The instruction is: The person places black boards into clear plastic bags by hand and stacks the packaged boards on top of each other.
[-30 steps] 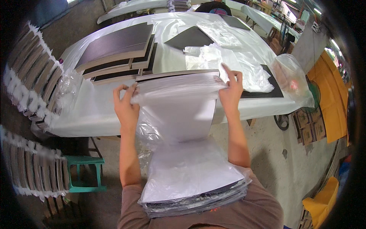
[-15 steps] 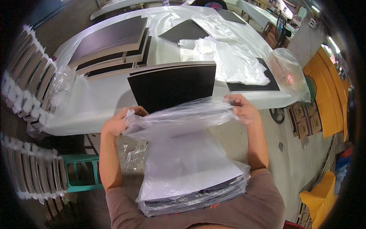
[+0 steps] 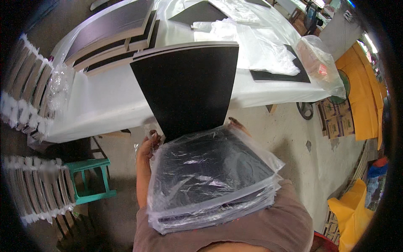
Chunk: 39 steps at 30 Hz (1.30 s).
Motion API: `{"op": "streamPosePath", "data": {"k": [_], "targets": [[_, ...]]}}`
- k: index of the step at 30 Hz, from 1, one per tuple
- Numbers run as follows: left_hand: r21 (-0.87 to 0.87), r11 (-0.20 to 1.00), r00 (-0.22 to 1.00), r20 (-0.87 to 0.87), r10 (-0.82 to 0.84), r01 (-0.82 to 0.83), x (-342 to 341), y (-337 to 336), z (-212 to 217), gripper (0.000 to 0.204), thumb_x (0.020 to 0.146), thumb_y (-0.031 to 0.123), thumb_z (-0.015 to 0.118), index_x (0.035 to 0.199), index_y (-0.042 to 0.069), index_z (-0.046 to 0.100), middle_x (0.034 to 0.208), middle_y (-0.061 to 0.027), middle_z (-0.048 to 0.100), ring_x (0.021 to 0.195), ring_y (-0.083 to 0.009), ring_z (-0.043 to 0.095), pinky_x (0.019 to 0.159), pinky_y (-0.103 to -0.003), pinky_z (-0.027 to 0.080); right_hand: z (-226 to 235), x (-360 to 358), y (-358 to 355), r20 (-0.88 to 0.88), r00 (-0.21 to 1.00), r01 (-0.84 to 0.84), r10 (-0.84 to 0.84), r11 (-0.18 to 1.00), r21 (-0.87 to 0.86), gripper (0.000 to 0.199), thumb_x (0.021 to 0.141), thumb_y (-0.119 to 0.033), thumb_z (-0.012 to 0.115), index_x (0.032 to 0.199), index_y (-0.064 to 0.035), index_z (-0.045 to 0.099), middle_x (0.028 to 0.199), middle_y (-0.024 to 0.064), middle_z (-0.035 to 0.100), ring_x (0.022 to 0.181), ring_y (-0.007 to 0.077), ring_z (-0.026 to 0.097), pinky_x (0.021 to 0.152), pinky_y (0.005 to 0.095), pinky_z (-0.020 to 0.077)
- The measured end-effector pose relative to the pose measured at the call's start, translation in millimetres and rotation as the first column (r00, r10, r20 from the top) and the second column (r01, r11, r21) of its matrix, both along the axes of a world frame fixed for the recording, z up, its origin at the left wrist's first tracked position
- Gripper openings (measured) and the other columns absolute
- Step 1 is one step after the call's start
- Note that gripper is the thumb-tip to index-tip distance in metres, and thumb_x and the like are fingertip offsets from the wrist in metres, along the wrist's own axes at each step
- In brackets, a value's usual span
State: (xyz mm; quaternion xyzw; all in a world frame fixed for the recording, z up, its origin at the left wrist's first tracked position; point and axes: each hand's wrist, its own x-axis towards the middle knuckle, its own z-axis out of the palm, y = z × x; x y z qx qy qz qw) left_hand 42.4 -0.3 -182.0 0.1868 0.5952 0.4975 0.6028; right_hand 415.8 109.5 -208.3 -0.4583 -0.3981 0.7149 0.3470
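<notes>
A brown short-sleeved shirt is worn. The left hand and forearm are bare, seen just beside the plastic-wrapped stack; no glove is worn.

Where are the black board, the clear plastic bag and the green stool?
black board (image 3: 184,88), head view, middle of its dark face
clear plastic bag (image 3: 210,168), head view, wrinkled top
green stool (image 3: 86,164), head view, seat edge

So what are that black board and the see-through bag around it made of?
The black board looks like matte-faced card or thin pressed board; its pale edge shows at the top. I can't tell which. The bag looks like thin clear plastic film: glossy, wrinkled, catching light. The left hand is at its edge.
</notes>
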Motion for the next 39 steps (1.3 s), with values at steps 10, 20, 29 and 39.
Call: {"op": "streamPosePath", "data": {"k": [10, 20, 29, 39], "targets": [[-0.149, 0.966, 0.964, -0.131, -0.230, 0.210, 1, -11, 59, 0.030, 0.079, 0.030, 0.057, 0.098, 0.008, 0.051, 0.070, 0.0017, 0.049, 0.062, -0.0091, 0.044, 0.049, -0.024, 0.035, 39, 0, 10, -0.346, 0.894, -0.303, 0.284, 0.953, -0.001, 0.064, 0.069, -0.019, 0.067, 0.120, -0.0016, 0.032, 0.086, 0.0133, 0.058, 0.074, 0.0181, 0.057, 0.066, 0.0265, 0.0464], [-0.236, 0.970, 0.533, -0.814, -0.231, 0.060, -16, 29, -132, 0.050, 0.078, 0.040, 0.051, 0.104, -0.003, 0.047, 0.096, -0.0246, 0.053, 0.088, -0.0382, 0.052, 0.074, -0.041, 0.042, -11, 4, 40, 0.651, 0.726, -0.409, 0.223, 0.900, 0.148, 0.030, 0.069, -0.008, 0.061, 0.094, -0.0012, 0.046, 0.080, 0.0121, 0.058, 0.079, 0.0225, 0.056, 0.066, 0.0299, 0.0442], [-0.287, 0.928, 0.335, -0.872, -0.356, 0.239, -35, 18, 4, 0.049, 0.076, 0.039, 0.053, 0.106, 0.002, 0.050, 0.098, -0.0224, 0.055, 0.094, -0.0367, 0.051, 0.079, -0.040, 0.041, 354, -83, -66, 0.991, -0.030, -0.964, 0.127, -0.264, 0.004, 0.019, 0.066, -0.007, 0.050, 0.083, 0.0001, 0.050, 0.058, 0.0127, 0.051, 0.055, 0.0255, 0.057, 0.043, 0.0333, 0.0455], [-0.505, 0.762, 0.120, -0.797, -0.592, 0.404, -17, 41, 25, 0.056, 0.072, 0.044, 0.056, 0.108, 0.002, 0.050, 0.103, -0.0221, 0.053, 0.096, -0.0366, 0.051, 0.083, -0.040, 0.040, 397, -109, -107, 0.966, 0.221, -0.908, -0.132, -0.389, 0.154, 0.017, 0.066, -0.012, 0.053, 0.079, -0.0016, 0.054, 0.058, 0.0084, 0.053, 0.054, 0.0212, 0.057, 0.043, 0.0294, 0.0446]]}}
